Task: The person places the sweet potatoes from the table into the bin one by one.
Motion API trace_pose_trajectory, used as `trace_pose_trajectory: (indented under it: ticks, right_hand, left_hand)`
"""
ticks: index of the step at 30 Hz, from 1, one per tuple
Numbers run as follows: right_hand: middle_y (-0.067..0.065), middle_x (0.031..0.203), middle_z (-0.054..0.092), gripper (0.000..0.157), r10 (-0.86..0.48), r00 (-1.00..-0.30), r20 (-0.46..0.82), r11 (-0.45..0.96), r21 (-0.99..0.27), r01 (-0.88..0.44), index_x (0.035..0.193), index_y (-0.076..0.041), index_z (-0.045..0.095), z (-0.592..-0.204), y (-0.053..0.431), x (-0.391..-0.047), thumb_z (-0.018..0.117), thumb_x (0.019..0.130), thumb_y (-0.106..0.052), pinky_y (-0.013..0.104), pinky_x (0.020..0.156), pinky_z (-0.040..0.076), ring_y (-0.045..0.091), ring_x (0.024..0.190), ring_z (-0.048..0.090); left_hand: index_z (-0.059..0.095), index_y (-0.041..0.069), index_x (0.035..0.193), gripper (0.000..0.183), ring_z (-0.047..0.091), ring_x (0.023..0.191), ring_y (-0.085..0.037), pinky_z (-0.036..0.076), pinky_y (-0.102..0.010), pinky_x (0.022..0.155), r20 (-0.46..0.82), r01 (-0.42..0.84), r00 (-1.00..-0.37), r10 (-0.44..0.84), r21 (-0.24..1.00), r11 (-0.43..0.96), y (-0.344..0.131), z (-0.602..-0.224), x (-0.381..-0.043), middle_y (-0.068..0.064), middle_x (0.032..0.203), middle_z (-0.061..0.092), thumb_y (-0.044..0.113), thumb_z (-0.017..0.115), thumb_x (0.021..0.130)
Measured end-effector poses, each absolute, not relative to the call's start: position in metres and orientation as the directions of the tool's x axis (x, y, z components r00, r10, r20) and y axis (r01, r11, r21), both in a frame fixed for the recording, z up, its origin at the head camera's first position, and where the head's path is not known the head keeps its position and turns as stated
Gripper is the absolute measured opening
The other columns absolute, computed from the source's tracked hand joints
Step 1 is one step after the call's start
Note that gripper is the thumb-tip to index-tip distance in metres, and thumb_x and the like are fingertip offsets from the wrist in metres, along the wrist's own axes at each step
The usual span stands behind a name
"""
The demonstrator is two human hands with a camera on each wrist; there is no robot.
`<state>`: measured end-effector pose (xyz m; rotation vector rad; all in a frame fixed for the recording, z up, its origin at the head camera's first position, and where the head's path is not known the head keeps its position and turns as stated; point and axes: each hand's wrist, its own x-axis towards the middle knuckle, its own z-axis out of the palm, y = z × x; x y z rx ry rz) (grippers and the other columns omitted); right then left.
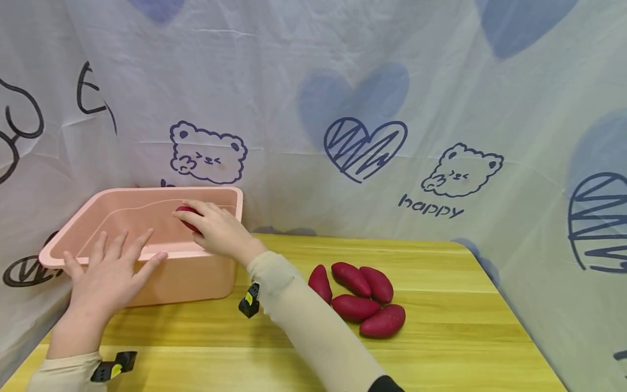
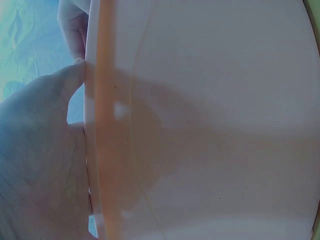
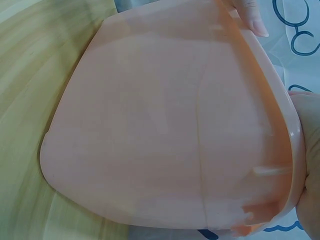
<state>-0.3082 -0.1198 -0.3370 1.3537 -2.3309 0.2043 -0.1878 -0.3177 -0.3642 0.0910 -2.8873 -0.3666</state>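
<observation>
A pink plastic bin (image 1: 191,279) stands at the left of the table. My right hand (image 1: 220,230) reaches over its near rim and grips a red-skinned sweet potato (image 1: 188,215), partly covered by the fingers. Spread over the near rim, my left hand (image 1: 105,280) has its fingers straight and pointing into the bin. The left wrist view shows the left thumb side at the bin's rim (image 2: 91,150). In the right wrist view the bin's outer wall (image 3: 140,115) fills the middle, and the sweet potato is hidden. The bin's floor is not visible.
Several more sweet potatoes (image 1: 356,308) lie in a cluster on the yellow wooden table (image 1: 450,321), right of the bin. A white cloth (image 1: 279,109) printed with hearts and bears hangs behind the table and along its sides.
</observation>
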Motion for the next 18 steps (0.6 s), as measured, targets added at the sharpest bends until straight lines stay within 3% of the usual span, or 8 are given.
trace_pose_trajectory:
  ticks: [18]
  right_hand:
    - [-0.001, 0.151, 0.045, 0.046, -0.78, -0.452, 0.432, 0.536, 0.089, -0.84, 0.143, -0.026, 0.05, -0.3382, -0.1205, -0.3074, 0.056, 0.097, -0.023, 0.026, 0.106, 0.044, 0.015, 0.128, 0.053]
  left_hand:
    - [0.024, 0.02, 0.155, 0.076, -0.001, 0.144, -0.058, -0.02, -0.083, 0.095, 0.24, -0.026, -0.967, -0.09, 0.259, 0.966, -0.3166, -0.365, -0.1882, -0.034, 0.154, 0.022, 0.067, 0.029, 0.096]
